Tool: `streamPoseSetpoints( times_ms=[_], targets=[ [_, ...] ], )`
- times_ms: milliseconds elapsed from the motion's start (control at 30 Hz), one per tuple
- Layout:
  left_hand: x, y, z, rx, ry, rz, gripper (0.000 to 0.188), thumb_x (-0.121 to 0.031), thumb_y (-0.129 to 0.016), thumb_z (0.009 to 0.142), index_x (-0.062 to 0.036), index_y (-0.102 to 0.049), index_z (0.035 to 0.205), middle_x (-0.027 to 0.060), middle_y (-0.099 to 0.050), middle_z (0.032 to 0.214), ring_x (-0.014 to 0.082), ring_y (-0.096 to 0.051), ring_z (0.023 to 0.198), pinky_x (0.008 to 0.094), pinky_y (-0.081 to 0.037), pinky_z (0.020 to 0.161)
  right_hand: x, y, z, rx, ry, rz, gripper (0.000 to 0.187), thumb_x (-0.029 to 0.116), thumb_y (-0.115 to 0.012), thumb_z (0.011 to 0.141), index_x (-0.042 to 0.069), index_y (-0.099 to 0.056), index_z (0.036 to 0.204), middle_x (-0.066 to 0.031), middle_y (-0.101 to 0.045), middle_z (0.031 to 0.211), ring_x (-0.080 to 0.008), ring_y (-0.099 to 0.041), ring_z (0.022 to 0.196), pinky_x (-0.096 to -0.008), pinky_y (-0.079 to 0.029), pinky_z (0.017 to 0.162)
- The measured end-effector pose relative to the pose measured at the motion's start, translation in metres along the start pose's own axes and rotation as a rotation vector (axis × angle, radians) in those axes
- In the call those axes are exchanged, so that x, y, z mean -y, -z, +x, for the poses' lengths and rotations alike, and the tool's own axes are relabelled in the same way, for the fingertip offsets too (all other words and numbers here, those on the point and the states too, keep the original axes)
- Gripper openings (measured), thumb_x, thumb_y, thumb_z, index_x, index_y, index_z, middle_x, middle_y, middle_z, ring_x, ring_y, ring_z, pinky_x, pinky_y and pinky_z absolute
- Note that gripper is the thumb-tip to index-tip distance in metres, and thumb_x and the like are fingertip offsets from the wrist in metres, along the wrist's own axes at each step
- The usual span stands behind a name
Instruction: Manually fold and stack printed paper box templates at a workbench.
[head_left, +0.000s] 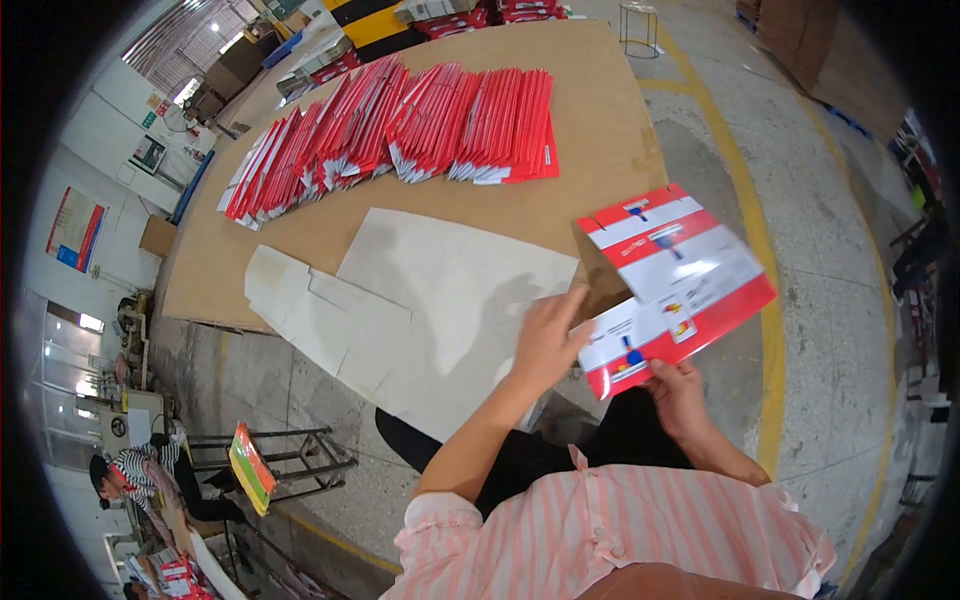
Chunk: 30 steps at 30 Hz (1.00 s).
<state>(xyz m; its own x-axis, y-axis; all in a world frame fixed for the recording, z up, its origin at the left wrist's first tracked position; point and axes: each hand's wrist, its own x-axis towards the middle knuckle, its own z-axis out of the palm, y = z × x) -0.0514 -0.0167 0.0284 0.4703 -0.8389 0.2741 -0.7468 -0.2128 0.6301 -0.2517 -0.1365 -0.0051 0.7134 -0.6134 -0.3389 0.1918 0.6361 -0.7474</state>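
Note:
A red and white printed cardboard carton blank (690,265), with blue details and notched flaps, is held tilted at the table's right edge. My right hand (680,395) grips its lower edge, with the thumb on the printed face. My left hand (548,338) is beside the blank's left edge, slightly blurred. Its thumb and index finger are apart, and the thumb comes up to the lower flap. Beneath the left hand, a large pale cardboard sheet (450,290) with cut slits lies on the table.
Several red and white folded cartons (430,120) stand in leaning rows across the far part of the brown table (600,100). At lower left a person (150,470) in a striped top sits near a dark metal stand (300,455). A small stool (638,28) stands beyond the table.

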Motion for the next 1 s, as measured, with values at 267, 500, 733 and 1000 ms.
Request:
streamPoseSetpoints(
  times_ms=[267, 500, 733, 1000],
  targets=[
    [0.095, 0.004, -0.039, -0.201, 0.117, 0.455, 0.048, -0.028, -0.060, 0.087, -0.0055, -0.052, 0.129, 0.0208, -0.046, 0.134, 0.0423, -0.038, 0.125, 0.0544, -0.028, 0.104, 0.201, 0.086, 0.117, 0.028, -0.032, -0.887, 0.047, 0.007, -0.062, 0.075, 0.003, -0.058, 0.122, -0.0057, -0.069, 0.097, -0.0132, -0.064, 0.086, -0.0314, -0.051, 0.082],
    [0.098, 0.007, -0.044, -0.182, 0.085, 0.542, 0.051, -0.031, -0.062, 0.085, -0.0074, -0.054, 0.129, 0.0189, -0.044, 0.137, 0.0409, -0.036, 0.128, 0.0567, -0.026, 0.106, 0.254, 0.048, 0.266, -0.032, 0.045, -1.244, 0.054, 0.002, -0.058, 0.071, 0.013, -0.063, 0.123, -0.0052, -0.067, 0.082, -0.0122, -0.064, 0.069, -0.0298, -0.053, 0.064],
    [0.085, 0.005, -0.035, -0.108, 0.145, 0.532, 0.050, -0.032, -0.060, 0.086, -0.0094, -0.054, 0.130, 0.0175, -0.043, 0.139, 0.0396, -0.034, 0.131, 0.0558, -0.024, 0.108, 0.165, -0.023, 0.444, -0.252, 0.257, -1.273, 0.040, 0.011, -0.063, 0.074, 0.014, -0.070, 0.113, -0.0101, -0.070, 0.083, -0.0192, -0.067, 0.071, -0.0342, -0.054, 0.064],
    [0.083, 0.012, -0.038, -0.131, 0.182, 0.549, 0.048, -0.032, -0.059, 0.087, -0.0095, -0.054, 0.129, 0.0164, -0.045, 0.138, 0.0388, -0.037, 0.128, 0.0550, -0.026, 0.107, 0.054, -0.144, 0.442, 0.042, 0.352, -1.493, 0.042, 0.028, -0.061, 0.087, 0.003, -0.060, 0.120, -0.0197, -0.066, 0.083, -0.0276, -0.065, 0.072, -0.0407, -0.052, 0.069]
  ],
)
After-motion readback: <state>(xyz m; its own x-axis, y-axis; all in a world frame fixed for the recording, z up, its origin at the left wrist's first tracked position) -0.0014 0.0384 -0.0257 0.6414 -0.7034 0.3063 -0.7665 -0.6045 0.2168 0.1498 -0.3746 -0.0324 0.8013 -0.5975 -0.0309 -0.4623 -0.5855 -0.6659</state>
